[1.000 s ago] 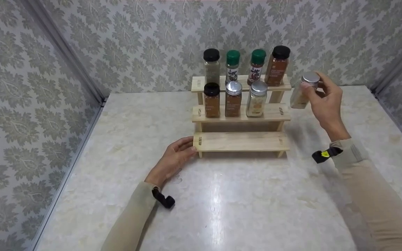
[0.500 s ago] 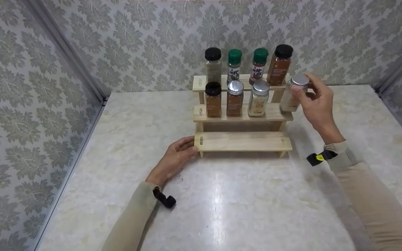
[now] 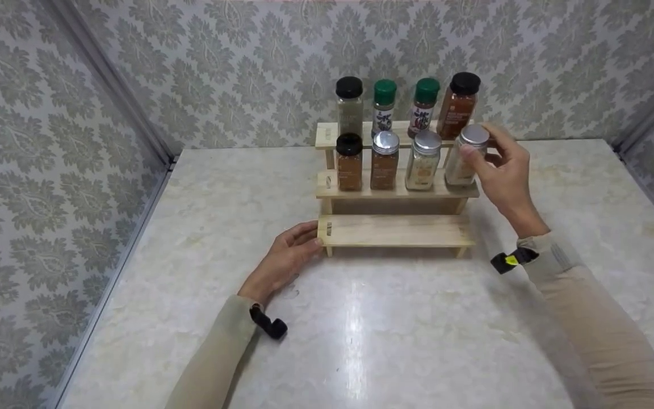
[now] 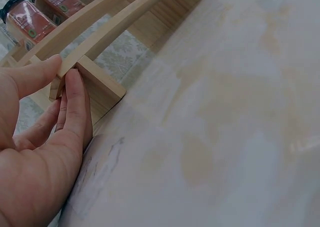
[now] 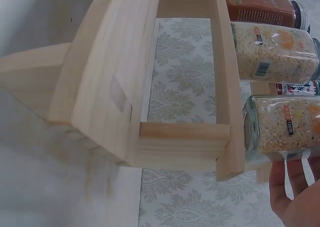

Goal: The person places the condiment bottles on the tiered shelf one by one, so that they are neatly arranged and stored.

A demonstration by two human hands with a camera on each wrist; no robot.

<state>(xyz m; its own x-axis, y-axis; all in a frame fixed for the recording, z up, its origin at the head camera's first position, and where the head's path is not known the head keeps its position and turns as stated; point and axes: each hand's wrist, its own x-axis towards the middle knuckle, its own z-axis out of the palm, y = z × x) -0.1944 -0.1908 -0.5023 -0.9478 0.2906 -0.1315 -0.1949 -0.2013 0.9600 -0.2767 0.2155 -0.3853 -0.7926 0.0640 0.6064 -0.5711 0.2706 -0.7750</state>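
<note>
My right hand point(image 3: 507, 179) grips a square glass spice jar point(image 3: 458, 168) with a silver lid, thumb in front and fingers behind. The jar is upright at the right end of the middle step of a three-step wooden rack point(image 3: 395, 230). Pale granules fill this jar point(image 5: 285, 122) in the right wrist view, its base right at the step's edge. My left hand point(image 3: 284, 258) pinches the left end of the lowest step, thumb on top; the left wrist view shows its fingers point(image 4: 75, 104) under the board. Beside the held jar stands a similar silver-lidded jar point(image 3: 422, 169).
A silver-lidded jar point(image 3: 384, 167) and a black-capped jar point(image 3: 349, 170), both reddish-brown inside, share the middle step. On the top step stand two green-capped bottles point(image 3: 384, 116) between black-capped jars point(image 3: 456, 113). Patterned wall panels point(image 3: 247, 74) enclose the marbled table point(image 3: 304, 341).
My right hand has moved the spice jar leftward from beside the rack onto the right end of the middle step. The left hand keeps its hold on the lowest step.
</note>
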